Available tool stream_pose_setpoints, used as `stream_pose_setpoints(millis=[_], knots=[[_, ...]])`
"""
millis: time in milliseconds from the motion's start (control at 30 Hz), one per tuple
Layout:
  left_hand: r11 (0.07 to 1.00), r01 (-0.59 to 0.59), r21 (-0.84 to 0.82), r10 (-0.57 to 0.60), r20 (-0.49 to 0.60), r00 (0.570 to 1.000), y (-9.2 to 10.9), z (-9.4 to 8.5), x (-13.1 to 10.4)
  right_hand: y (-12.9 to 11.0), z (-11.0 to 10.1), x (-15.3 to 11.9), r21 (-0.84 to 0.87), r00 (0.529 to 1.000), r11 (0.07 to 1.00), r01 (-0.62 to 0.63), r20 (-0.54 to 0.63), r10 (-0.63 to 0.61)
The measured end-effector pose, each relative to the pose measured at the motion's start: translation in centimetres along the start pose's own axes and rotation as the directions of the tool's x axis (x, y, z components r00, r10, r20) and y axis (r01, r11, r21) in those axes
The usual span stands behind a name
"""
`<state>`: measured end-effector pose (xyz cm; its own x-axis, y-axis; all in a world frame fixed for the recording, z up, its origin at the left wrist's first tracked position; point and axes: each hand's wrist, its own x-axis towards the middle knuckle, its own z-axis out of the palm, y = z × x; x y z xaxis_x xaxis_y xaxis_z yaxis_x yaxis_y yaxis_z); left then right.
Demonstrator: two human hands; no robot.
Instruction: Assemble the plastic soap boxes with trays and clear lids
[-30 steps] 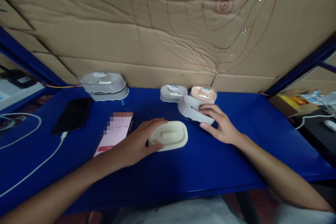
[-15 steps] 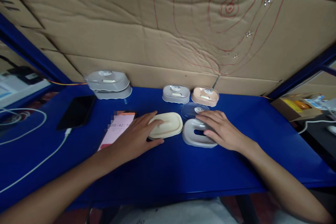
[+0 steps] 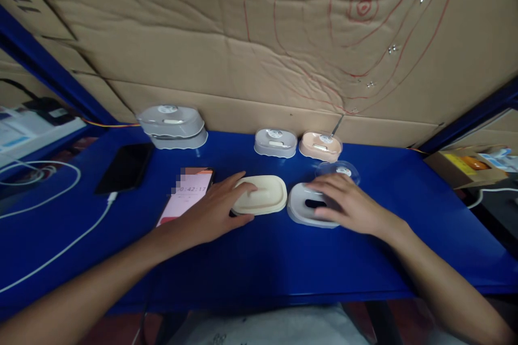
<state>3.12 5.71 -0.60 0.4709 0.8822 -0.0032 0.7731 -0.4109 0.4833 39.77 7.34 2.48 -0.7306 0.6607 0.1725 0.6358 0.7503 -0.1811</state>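
Observation:
My left hand (image 3: 216, 205) is around the left end of a cream oval soap dish (image 3: 269, 191), with the index finger on its top, other fingers at the far edge and the thumb by the near edge. To its right lies a grey oval soap dish (image 3: 297, 209) with a dark slot in its middle. My right hand (image 3: 343, 202), slightly blurred, hovers over or touches its right part, fingers apart; contact is hard to tell. Just behind those fingers rests a clear lid (image 3: 352, 170) with a round white sticker, partly hidden.
Lidded grey (image 3: 275, 144) and peach (image 3: 321, 145) soap boxes stand at the back, with stacked grey boxes (image 3: 173, 128) farther left. A lit phone (image 3: 188, 194) and a dark phone (image 3: 125, 168) on a white cable lie left. Cardboard (image 3: 170, 54) walls the blue table's (image 3: 263, 264) back.
The clear lid has slid right, away from its place behind the grey dish. My right hand has shifted a little right. The left hand and cream dish hold still; the view has shifted slightly.

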Motion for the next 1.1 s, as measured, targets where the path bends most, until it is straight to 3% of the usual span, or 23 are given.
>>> stream_pose_setpoints(millis=[67,167,400,533,600,733,833,1100], knots=[[0.999,-0.010,-0.047,0.010,-0.001,1.000,0.1,-0.2,0.1,-1.2,0.4,0.0,0.055,0.997,0.996,0.067,0.023,-0.068],[0.988,-0.015,-0.157,0.007,-0.051,0.999,0.5,-0.6,0.3,-1.7,1.0,-0.1,0.033,0.999,0.999,0.038,0.015,-0.039],[0.911,-0.023,-0.412,-0.051,-0.167,0.985,1.8,-1.1,0.6,0.4,0.9,-0.4,0.048,0.998,0.998,-0.041,0.056,0.038],[0.762,0.017,-0.647,-0.099,-0.091,0.991,2.0,-0.2,0.7,0.5,0.9,-0.2,0.198,0.984,0.973,-0.119,-0.107,0.143],[0.655,0.051,-0.754,-0.097,-0.017,0.995,2.3,0.6,0.6,-0.3,1.5,0.1,0.301,0.966,0.950,-0.081,-0.209,0.149],[0.477,0.033,-0.878,-0.042,0.015,0.999,3.7,2.0,0.1,-3.2,3.6,0.6,0.445,0.980,0.893,0.060,-0.197,0.032],[0.375,0.036,-0.926,0.016,0.045,0.999,4.7,2.4,-0.5,-4.9,4.7,0.9,0.429,0.987,0.895,0.125,-0.150,-0.066],[0.325,0.070,-0.943,0.058,0.094,0.994,5.2,1.6,-0.8,-4.6,4.5,1.2,0.314,0.981,0.932,0.183,-0.115,-0.154]])
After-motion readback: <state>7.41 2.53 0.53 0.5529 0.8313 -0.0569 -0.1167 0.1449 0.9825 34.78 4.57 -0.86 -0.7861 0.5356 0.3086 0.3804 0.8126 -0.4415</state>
